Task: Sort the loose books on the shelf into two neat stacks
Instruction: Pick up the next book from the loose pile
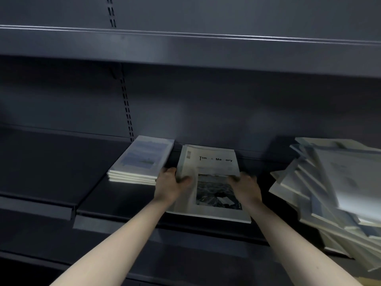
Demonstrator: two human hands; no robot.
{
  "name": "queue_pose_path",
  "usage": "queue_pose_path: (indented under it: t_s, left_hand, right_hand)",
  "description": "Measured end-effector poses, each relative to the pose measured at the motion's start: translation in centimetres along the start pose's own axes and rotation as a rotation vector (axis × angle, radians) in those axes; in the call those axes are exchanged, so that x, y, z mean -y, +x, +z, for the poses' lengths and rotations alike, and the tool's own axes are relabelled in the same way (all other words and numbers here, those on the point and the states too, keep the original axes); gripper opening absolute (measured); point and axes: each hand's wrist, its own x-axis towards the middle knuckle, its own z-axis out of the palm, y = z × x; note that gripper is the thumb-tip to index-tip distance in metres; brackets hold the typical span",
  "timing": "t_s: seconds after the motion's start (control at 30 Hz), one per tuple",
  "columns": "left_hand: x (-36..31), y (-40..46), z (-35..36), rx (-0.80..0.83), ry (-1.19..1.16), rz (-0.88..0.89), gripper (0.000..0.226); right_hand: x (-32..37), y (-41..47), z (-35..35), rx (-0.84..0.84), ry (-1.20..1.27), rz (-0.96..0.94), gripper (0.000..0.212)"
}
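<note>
A white book titled "Time Memory" [208, 162] is held tilted over another white book with a black-and-white photo [216, 195] that lies flat on the dark shelf [123, 199]. My left hand [171, 182] grips the upper book's left edge, thumb on its cover. My right hand [245, 184] grips its right front corner. To the left sits a neat stack of blue-covered books [142, 159]. At the right lies a loose, slumped pile of several books [329, 186].
The dark metal shelf has a back wall with a slotted upright [126, 108]. Another shelf [185, 50] hangs close above. A lower shelf edge [144, 256] runs below my forearms. Bare shelf surface stretches to the left of the blue stack.
</note>
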Motion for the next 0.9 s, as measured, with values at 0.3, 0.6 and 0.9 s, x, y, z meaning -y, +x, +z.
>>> queue_pose_path:
  t_s: [0.3, 0.6, 0.9]
  left_hand:
    - [-0.1, 1.8, 1.2, -0.021, 0.144, -0.039, 0.046]
    - [-0.4, 3.8, 1.6, 0.018, 0.179, -0.082, 0.047]
    - [-0.7, 3.6, 1.6, -0.003, 0.158, -0.109, 0.046]
  right_hand:
    - [0.3, 1.5, 0.2, -0.015, 0.051, -0.008, 0.041]
    - [0.9, 2.2, 0.2, -0.036, 0.034, -0.003, 0.04]
    - [1.1, 1.9, 0.1, -0.038, 0.027, 0.006, 0.04]
